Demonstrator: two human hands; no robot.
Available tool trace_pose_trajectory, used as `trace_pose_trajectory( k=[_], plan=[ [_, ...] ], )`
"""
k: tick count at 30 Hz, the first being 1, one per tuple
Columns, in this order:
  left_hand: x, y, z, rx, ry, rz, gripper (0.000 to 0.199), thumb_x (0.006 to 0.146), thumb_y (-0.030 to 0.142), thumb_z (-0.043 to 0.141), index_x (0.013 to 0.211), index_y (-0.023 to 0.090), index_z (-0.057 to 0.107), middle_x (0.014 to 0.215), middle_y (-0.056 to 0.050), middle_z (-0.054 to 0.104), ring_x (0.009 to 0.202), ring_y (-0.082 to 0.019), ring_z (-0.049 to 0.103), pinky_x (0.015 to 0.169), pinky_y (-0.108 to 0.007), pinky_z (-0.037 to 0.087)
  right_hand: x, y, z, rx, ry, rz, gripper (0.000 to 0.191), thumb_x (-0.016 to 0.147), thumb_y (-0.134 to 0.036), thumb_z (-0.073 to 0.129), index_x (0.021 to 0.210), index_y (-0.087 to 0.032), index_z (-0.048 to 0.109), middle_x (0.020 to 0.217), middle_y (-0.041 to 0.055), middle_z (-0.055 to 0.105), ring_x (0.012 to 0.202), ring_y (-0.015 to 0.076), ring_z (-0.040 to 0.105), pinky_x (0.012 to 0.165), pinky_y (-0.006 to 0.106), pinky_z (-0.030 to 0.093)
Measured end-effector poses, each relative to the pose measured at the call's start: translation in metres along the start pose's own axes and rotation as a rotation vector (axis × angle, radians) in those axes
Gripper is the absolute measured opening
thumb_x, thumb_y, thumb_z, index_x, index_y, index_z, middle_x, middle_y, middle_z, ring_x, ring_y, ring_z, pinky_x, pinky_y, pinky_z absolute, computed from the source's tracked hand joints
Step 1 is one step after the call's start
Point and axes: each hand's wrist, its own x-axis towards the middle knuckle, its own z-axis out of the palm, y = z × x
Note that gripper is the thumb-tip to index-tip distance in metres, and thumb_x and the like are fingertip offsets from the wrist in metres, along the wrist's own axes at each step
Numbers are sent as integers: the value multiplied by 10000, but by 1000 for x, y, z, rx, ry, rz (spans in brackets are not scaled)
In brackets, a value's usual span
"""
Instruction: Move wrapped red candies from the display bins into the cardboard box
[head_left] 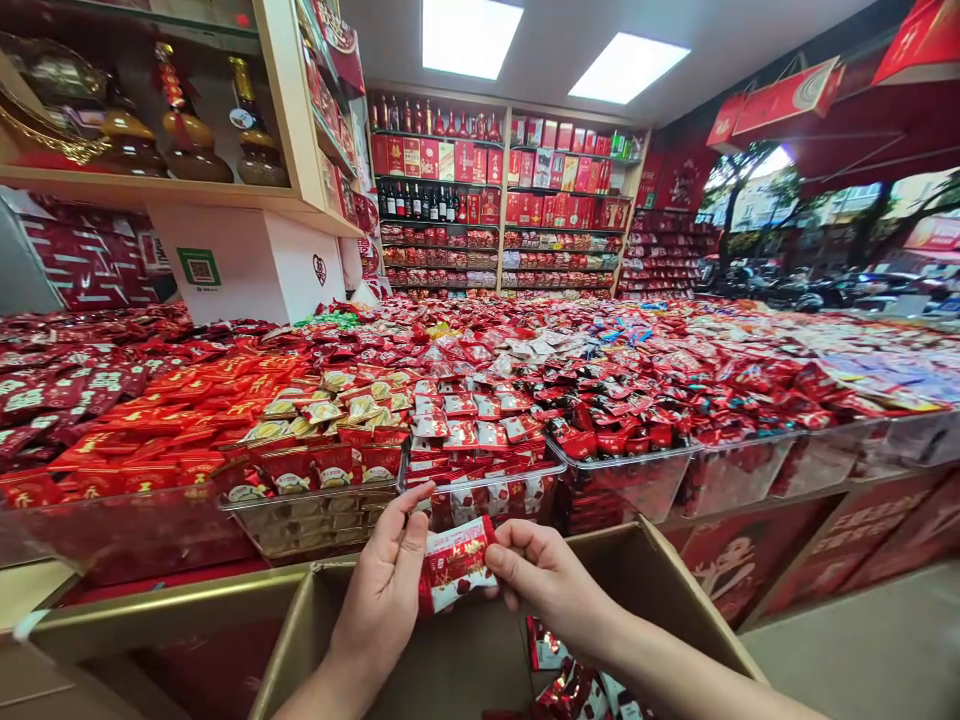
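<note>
My left hand (384, 590) supports the left end of a small red and white candy packet (457, 566), its thumb against the edge. My right hand (551, 580) pinches the packet's right end between thumb and fingers. Both hands are over an open cardboard box (686, 590). Down in the box, partly covered by my right forearm, lie several similar red and white packets (574, 690). Just beyond my hands stands a clear plastic bin (487, 500) heaped with red and white packets like the held one.
A row of clear bins piled with wrapped sweets stretches left (135, 520) and right (739, 480). A second box (172, 610) stands at lower left. Shelves of bottles and red gift boxes (465, 160) line the back wall. A display cabinet (292, 100) overhangs the left side.
</note>
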Motion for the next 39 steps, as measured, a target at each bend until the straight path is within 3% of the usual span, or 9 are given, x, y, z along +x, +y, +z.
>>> trace_pose_trajectory(
  k=[4,9,12,15,19,23,30,36,39],
  plan=[
    [3,-6,-4,49,-114,-24,439,777,444,485,1131,198,402,549,52,571,450,-100,509,403,-175,414,0,2,-4,-14,31,19,372,681,-497,578,653,-146,459,548,-24,528,414,40,381,414,186,262],
    [5,-7,-3,30,-92,11,402,779,423,491,1101,201,400,610,42,596,474,-92,501,438,-183,441,-4,6,-6,8,7,-5,327,688,-445,603,783,-151,498,570,-39,483,471,58,435,463,187,359],
    [4,-3,-1,-7,-72,-13,421,782,425,478,1124,208,363,517,68,545,393,-87,448,359,-176,409,-10,3,-11,-236,-31,-256,525,695,-375,624,1134,-206,391,945,69,554,722,125,543,597,238,448],
    [4,-3,-1,-38,-145,-63,452,792,409,472,1169,217,314,467,86,505,367,-78,422,343,-158,369,-14,-3,-19,-781,-139,-660,672,670,-222,660,1248,-240,317,1286,134,357,1070,225,431,827,345,422],
    [1,-4,-1,-133,-195,-102,518,764,436,503,1200,220,326,476,92,478,381,-67,417,387,-156,354,-14,-8,-23,-1138,-150,-1036,403,759,-102,548,1144,-181,459,1056,87,581,966,178,483,805,310,439],
    [-1,1,-3,-60,-60,-51,481,765,504,450,1140,202,426,502,69,507,390,-81,459,416,-181,384,-11,-19,-25,-1168,-63,-1183,335,771,-119,537,1102,-109,483,960,105,629,844,173,531,679,291,467],
    [9,-9,-13,119,-17,-8,444,793,463,417,1145,198,368,461,75,506,330,-72,427,360,-167,312,54,-76,-36,-1284,195,-1162,91,783,-121,498,858,-150,539,819,61,645,762,149,556,693,287,438],
    [13,-16,-16,250,-42,38,429,798,455,402,1160,232,346,492,86,471,335,-77,415,361,-184,347,147,-107,-19,-1727,271,-691,184,838,-217,379,856,-134,542,799,95,619,775,191,554,660,283,395],
    [15,-19,-17,247,-32,53,407,789,448,414,1138,242,370,474,93,445,325,-78,386,334,-175,342,183,-106,-4,-1789,227,-585,196,840,-175,352,902,-123,531,823,117,618,778,208,562,655,288,380]
  ],
)
